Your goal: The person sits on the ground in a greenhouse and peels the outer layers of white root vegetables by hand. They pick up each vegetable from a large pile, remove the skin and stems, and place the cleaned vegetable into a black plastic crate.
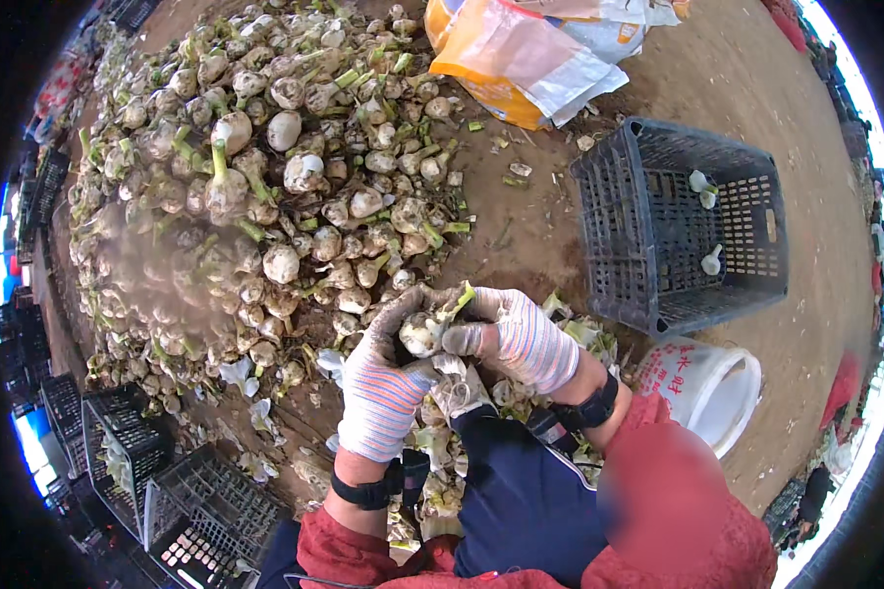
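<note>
Both hands wear striped knit work gloves with dirty fingers. My left hand [390,375] curls round a garlic bulb [420,334] with a short green stem. From the other side, my right hand [519,335] meets the same bulb, its thumb and fingers at the base of the stem. The bulb is partly peeled, white with soiled patches. Below the hands are a shoe [460,390] and peeled garlic skins. A large heap of soiled garlic bulbs [280,265] with cut stems fills the ground beyond and to the left.
A black plastic crate [619,221] at right holds a few cleaned bulbs [711,261]. Near it are a white bucket [722,401] with red writing and an orange-and-white plastic sack [516,62]. More crates [214,489] stand at lower left. Leafy skins [593,339] lie on the dirt.
</note>
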`<state>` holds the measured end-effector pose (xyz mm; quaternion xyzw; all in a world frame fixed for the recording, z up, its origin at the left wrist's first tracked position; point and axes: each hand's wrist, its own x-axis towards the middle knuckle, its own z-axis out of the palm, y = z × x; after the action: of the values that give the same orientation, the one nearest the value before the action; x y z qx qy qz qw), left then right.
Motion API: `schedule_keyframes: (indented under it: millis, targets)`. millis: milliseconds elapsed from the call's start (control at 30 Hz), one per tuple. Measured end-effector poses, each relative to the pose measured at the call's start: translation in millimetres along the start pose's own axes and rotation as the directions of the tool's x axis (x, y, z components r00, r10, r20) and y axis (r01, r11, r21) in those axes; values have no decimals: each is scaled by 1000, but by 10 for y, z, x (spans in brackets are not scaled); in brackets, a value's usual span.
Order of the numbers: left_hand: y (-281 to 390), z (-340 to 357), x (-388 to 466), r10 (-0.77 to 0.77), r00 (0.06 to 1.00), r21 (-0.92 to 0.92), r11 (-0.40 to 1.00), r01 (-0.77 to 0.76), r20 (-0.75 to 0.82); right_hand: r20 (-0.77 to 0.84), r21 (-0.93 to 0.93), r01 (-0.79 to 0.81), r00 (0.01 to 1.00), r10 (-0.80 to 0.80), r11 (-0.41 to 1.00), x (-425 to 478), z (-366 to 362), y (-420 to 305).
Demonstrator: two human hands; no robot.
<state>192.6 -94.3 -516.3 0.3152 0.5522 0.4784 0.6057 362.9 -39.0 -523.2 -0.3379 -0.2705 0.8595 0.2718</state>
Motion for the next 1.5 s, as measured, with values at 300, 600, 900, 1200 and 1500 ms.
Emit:
schedule_keyframes:
  millis: [300, 600, 900, 1200, 1500]
  targets:
    - [-109, -142, -41, -289, 903, -531, 735, 422, 317, -85, -376, 196, 966, -244, 906, 45, -12, 132]
    - [-81, -156, -61, -176, 983, -127, 975, 180, 41, -82, -532, 206, 953, -292, 821, 106, 36, 29]
    - [-127, -142, -94, -24, 999, -73, 997, 26, 36, -279, -955, -298, 905, -322, -10, 92, -516, 235]
    - [-2, -74, -71, 219, 975, 604, 774, -189, 24, -125, -512, 154, 960, -250, 845, -94, -25, 102]
    - [-65, -149, -5, 289, 956, 776, 593, -213, 41, 192, -931, 293, 899, -392, 215, -76, 71, -4]
